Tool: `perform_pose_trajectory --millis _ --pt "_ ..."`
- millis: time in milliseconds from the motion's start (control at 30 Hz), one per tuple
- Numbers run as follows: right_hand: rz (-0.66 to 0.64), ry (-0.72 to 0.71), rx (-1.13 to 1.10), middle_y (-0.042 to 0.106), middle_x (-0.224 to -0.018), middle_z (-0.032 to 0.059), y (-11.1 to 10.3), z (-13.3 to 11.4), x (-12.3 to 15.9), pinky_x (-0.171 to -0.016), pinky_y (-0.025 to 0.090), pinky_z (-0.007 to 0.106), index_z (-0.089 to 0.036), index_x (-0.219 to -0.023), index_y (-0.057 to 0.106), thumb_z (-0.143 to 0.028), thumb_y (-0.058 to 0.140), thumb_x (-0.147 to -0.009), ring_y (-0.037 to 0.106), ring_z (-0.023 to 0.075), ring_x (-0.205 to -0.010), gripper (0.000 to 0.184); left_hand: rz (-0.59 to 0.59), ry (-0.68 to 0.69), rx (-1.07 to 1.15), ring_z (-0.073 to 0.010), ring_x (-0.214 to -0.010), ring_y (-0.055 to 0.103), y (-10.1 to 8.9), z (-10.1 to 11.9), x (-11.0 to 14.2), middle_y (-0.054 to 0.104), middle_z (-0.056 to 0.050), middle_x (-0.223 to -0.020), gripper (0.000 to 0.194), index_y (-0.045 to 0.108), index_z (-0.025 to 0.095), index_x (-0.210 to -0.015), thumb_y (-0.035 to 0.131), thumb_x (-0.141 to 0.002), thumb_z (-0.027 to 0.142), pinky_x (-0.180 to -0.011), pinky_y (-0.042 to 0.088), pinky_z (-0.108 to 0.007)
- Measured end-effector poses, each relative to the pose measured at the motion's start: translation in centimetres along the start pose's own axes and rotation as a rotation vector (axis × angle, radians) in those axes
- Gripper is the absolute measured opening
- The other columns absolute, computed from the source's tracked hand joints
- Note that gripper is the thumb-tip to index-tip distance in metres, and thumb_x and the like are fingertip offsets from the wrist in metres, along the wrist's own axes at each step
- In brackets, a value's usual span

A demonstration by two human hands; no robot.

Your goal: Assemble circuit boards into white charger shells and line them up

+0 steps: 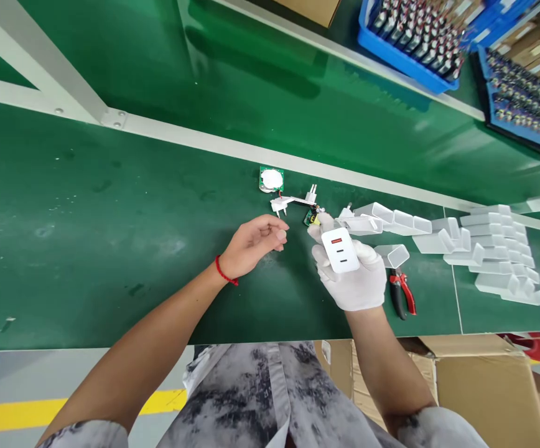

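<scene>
My right hand [351, 286], in a white glove, is closed around a white charger [339, 250]. The charger's port face points up at me, with one red slot and two small dark slots. To its left, my bare left hand [258, 244] hovers over the bench with loosely bent fingers, the thumb near the index finger; nothing shows in it. Beyond the left hand lie a green circuit board with a white round part [271, 179] and white plug pieces [293, 200]. A small board with a yellow part [311, 218] lies just behind the right hand, partly hidden.
Pliers with red and black handles [403, 294] lie right of my gloved hand. Several translucent white sleeves [498, 249] spread along the right of the green bench [88, 249]. Blue trays of parts [405, 62] stand on the shelf above. A cardboard box [479, 392] sits below the edge.
</scene>
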State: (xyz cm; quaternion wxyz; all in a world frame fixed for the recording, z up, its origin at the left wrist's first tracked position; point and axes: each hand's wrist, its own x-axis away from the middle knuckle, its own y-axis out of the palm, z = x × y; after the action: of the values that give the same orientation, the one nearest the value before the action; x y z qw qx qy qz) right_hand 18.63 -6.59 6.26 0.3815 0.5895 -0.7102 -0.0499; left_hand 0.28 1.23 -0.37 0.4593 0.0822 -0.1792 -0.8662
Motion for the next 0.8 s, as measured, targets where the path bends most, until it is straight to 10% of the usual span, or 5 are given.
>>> perform_pose_trajectory --millis 467,633,800 --pt "0.118 -0.162 0.605 0.066 -0.128 0.0103 0.5 -1.5 -2.4 -0.055 0.052 0.039 -0.029 -0.140 0.050 -0.049 0.037 -0.090 0.065 0.0258 -0.082 0.055 -0.014 0.018 -0.282 -0.0120 -0.068 0.060 0.1 -0.5 0.1 0.064 -0.001 -0.076 0.022 0.063 0.017 -0.090 0.065 -0.086 0.038 -0.065 0.051 -0.025" --pt "0.322 -0.533 1.076 0.067 -0.125 0.0106 1.0 -6.4 -8.6 -0.086 0.056 0.040 -0.022 -0.131 0.057 -0.048 0.054 -0.090 0.065 0.0267 -0.107 0.049 -0.087 0.095 -0.516 -0.0123 -0.068 0.060 0.3 -1.0 0.0 0.065 -0.001 -0.077 0.008 0.060 0.018 -0.085 0.059 -0.084 0.026 -0.068 0.053 -0.025" --pt "0.411 -0.617 1.409 0.060 -0.136 0.0139 3.1 -11.2 -16.1 -0.116 0.031 0.050 -0.019 -0.127 0.060 -0.036 0.054 -0.091 0.050 0.0347 -0.131 0.041 -0.121 0.092 -0.646 -0.0135 -0.070 0.063 0.3 -0.9 -0.2 0.068 -0.003 -0.082 0.004 0.061 0.018 -0.087 0.061 -0.084 0.021 -0.073 0.056 -0.027"
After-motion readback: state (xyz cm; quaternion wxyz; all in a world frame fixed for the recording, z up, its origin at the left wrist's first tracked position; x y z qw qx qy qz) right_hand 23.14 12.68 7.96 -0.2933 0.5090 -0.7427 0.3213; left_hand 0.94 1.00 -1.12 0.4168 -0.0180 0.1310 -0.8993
